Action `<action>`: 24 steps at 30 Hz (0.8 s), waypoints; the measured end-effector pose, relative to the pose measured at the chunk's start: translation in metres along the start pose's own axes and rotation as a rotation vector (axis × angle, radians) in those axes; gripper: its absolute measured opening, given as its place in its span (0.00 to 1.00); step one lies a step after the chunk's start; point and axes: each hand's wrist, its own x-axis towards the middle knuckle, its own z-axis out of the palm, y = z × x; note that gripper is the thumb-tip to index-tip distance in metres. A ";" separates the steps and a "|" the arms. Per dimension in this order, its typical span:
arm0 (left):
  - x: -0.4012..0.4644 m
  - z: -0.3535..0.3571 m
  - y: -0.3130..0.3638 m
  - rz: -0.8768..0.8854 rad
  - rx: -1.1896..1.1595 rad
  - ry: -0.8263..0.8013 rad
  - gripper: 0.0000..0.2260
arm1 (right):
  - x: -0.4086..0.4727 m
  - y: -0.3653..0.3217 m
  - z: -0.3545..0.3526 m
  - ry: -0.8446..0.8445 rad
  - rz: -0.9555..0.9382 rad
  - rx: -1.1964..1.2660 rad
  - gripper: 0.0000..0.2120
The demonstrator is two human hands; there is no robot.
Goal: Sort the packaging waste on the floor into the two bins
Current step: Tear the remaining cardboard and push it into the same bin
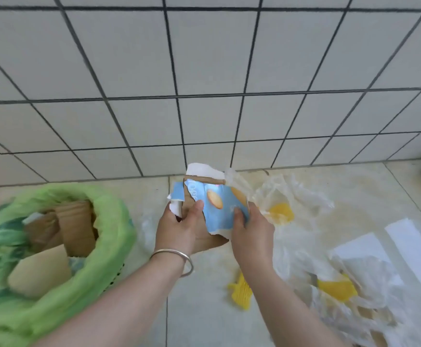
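I see both hands at the middle of the view, above the floor point(204, 309) near the tiled wall point(204, 71). My left hand point(177, 229) grips a torn blue carton point(217, 209) from its left side, thumb laid across the printed front and fingers curled behind the brown inside of the board. My right hand point(252, 229) pinches the carton's right edge, thumb on the print. The carton is off the floor, held between the two hands, ragged white tears along its top and bottom. A bangle point(177, 259) hangs on the left wrist.

To the left stands a bin point(109, 234) lined with a green bag, blurred by motion; brown cardboard pieces point(74, 229) lie inside it. I see only this one bin.

On the floor to the right lie clear plastic bags point(292, 196), crumpled, one just behind the right hand with a yellow patch showing through. Another heap of clear plastic point(367, 284) with yellow in it lies at lower right. A yellow ridged piece point(240, 294) lies on the floor under my right forearm. White sheets point(414, 249) lie flat further right.
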 end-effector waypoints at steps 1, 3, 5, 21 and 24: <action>0.001 -0.014 0.003 0.008 -0.012 0.010 0.04 | -0.007 -0.012 0.010 -0.026 -0.035 -0.041 0.08; 0.003 -0.044 0.008 0.032 -0.006 0.038 0.04 | -0.018 -0.031 0.029 -0.073 -0.097 -0.097 0.10; 0.005 -0.075 0.014 0.053 0.016 0.065 0.08 | -0.024 -0.050 0.044 -0.135 -0.109 -0.048 0.10; 0.036 -0.268 0.005 0.038 0.315 0.146 0.12 | -0.071 -0.144 0.172 -0.587 -0.245 -0.124 0.04; 0.037 -0.275 -0.014 -0.087 0.476 0.124 0.09 | -0.081 -0.131 0.194 -0.618 -0.321 -0.321 0.09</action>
